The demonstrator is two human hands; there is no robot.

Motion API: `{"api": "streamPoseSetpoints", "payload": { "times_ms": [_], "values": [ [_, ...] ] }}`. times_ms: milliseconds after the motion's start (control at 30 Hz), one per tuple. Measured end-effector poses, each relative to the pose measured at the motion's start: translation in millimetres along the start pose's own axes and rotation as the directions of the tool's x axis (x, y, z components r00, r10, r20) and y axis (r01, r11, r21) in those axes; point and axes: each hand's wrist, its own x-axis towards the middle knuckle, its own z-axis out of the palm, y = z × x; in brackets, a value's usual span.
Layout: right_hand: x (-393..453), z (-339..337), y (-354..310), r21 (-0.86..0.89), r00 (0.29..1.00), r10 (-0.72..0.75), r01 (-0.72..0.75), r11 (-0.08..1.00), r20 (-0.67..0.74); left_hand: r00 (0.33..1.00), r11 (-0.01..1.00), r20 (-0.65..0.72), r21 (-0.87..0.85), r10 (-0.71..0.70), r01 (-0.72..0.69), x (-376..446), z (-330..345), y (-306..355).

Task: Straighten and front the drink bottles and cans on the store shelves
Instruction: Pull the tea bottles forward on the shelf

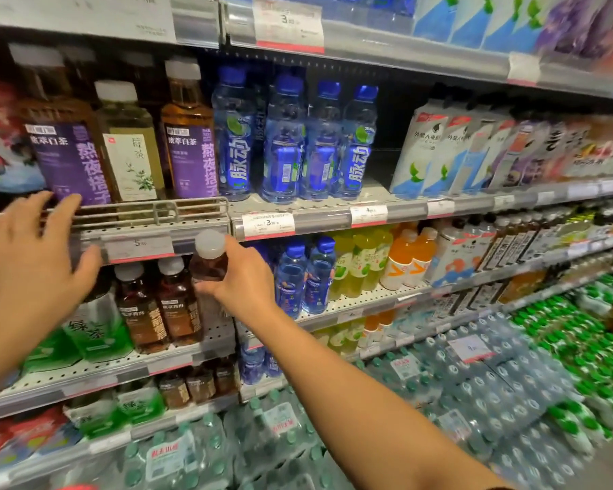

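Observation:
My right hand (243, 277) grips a brown tea bottle (209, 265) with a white cap, held upright in front of the second shelf, just right of two matching brown bottles (160, 305). My left hand (29, 256) hovers with fingers spread in front of the wire rail (163, 208) of the shelf above, holding nothing. On that upper shelf stand purple-labelled tea bottles (188, 139), a pale green tea bottle (130, 143) and several blue drink bottles (287, 143); two of the blue ones show their barcodes.
Green tea bottles (92, 327) stand left of the brown ones. Blue, yellow-green and orange bottles (407, 259) fill the same shelf to the right. White and blue cartons (436, 153) line the upper right. Shrink-wrapped water packs (475, 394) are stacked at floor level. Price tags (268, 224) run along shelf edges.

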Motion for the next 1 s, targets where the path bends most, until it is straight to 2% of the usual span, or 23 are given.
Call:
{"api": "streamPoseSetpoints", "payload": {
  "times_ms": [200, 300, 400, 533, 667, 833, 1000],
  "values": [
    [-8, 16, 7, -0.058, 0.998, -0.059, 0.059, 0.997, -0.003, 0.982, 0.999, 0.186, 0.020, -0.043, 0.040, 11, 74, -95],
    [-8, 26, 16, -0.054, 0.998, -0.065, 0.065, 0.996, 0.009, 0.983, 1.000, 0.183, -0.013, 0.021, -0.019, 10, 98, -136],
    [-5, 34, 24, -0.033, 0.999, -0.039, 0.039, 0.999, 0.016, 0.999, 1.000, 0.046, -0.028, -0.002, 0.003, 9, 55, -76],
    [1, 45, 36, -0.015, 0.997, 0.014, -0.013, 1.000, 0.080, 0.999, 0.999, 0.003, 0.006, 0.049, -0.049, 0, 12, -14],
    [3, 59, 51, -0.017, 0.988, 0.056, -0.054, 0.998, 0.142, 0.997, 0.992, -0.041, 0.103, 0.071, -0.067, -3, -4, 0],
    [14, 69, 61, -0.008, 0.981, 0.043, -0.043, 0.999, 0.191, 0.997, 0.980, 0.000, 0.183, 0.082, -0.081, -4, -9, 0],
    [32, 63, 61, -0.040, 0.951, 0.046, -0.035, 0.999, 0.306, 0.997, 0.968, 0.014, 0.237, 0.082, -0.083, -5, -6, -3]
  ]
}}
